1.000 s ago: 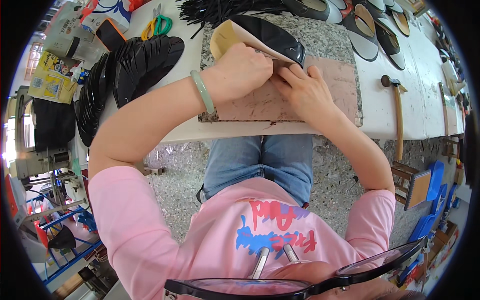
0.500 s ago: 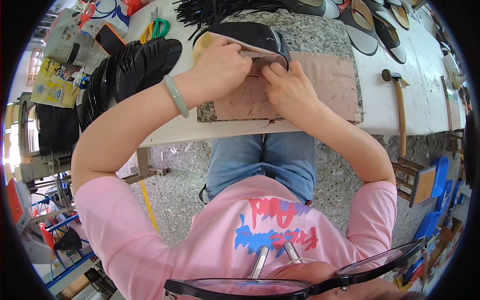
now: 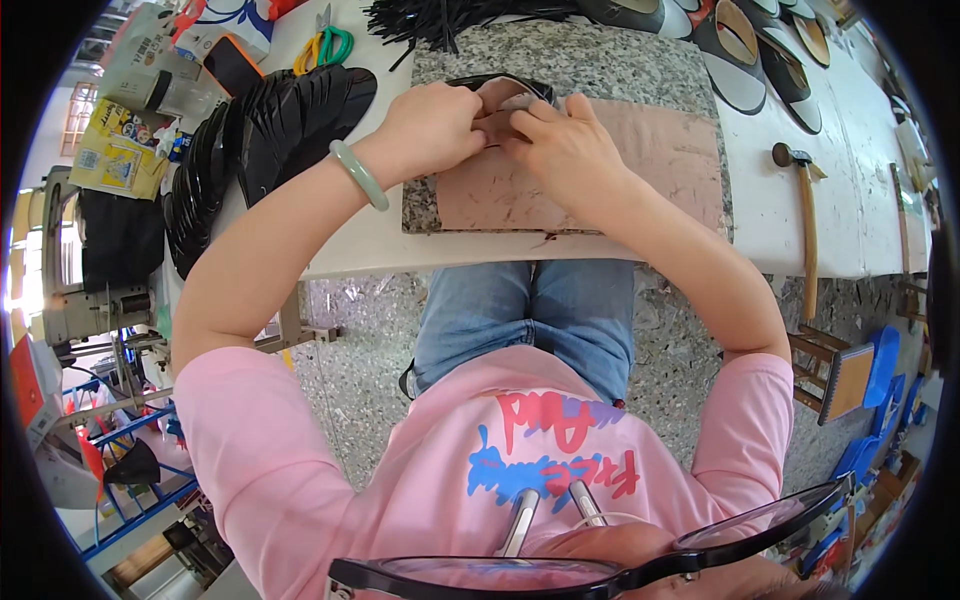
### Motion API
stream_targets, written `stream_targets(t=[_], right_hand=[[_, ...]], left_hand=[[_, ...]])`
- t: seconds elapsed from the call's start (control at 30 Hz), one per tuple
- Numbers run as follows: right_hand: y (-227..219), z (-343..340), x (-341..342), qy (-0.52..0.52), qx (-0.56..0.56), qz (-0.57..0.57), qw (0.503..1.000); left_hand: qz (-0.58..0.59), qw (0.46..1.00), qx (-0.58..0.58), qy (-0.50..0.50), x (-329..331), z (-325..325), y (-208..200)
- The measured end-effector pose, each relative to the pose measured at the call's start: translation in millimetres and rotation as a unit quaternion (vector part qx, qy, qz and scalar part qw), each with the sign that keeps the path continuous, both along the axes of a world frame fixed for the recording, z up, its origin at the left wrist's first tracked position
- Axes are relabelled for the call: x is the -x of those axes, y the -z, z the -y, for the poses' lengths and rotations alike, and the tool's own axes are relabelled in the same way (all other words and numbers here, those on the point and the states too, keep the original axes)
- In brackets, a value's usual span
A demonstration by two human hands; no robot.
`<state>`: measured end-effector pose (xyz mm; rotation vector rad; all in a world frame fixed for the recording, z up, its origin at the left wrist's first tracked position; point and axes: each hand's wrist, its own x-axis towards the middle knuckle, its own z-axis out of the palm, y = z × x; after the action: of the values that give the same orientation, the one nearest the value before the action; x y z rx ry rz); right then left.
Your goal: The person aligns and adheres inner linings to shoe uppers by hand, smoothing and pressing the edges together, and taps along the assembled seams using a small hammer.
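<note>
Head view: the left hand (image 3: 430,128) and the right hand (image 3: 568,150) grasp a black, pale-lined piece (image 3: 497,92) between them.
At far left lies a yellow packet (image 3: 118,150), then a fanned row of glossy black pieces (image 3: 290,125), with a dark phone (image 3: 233,66) just behind it and scissors (image 3: 325,48) with yellow and green handles near by. The left hand, a pale green bangle (image 3: 360,176) at its wrist, curls its fingers on the left of the black, pale-lined piece, which is over the stone slab (image 3: 610,62), at the far edge of a pinkish sheet (image 3: 650,150). The right hand pinches its near right side; the fingers partly hide the exact contact. Rightward stand grey-and-black shoes (image 3: 738,62), and a wooden-handled hammer (image 3: 808,215) lies on the white table (image 3: 850,200).
</note>
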<state>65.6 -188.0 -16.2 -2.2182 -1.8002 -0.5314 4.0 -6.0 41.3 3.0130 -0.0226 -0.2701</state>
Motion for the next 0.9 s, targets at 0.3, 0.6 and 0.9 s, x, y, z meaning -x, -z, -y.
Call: stream_targets(t=[0.3, 0.6, 0.9], right_hand=[[1.3, -8.6, 7.7, -0.001, 0.012, 0.011, 1.000], [-19.5, -5.6, 8.3, -0.007, -0.082, -0.127, 0.989], [-12.5, 63.7, 5.8, 0.159, -0.222, -0.813, 0.513]], left_hand=[[-0.070, 0.995, 0.076, 0.002, -14.6, -29.4, -5.0], [-0.092, 0.888, 0.445, -0.065, -17.4, -58.0, -28.2], [0.278, 0.928, 0.230, 0.091, 13.5, 36.9, 10.2]])
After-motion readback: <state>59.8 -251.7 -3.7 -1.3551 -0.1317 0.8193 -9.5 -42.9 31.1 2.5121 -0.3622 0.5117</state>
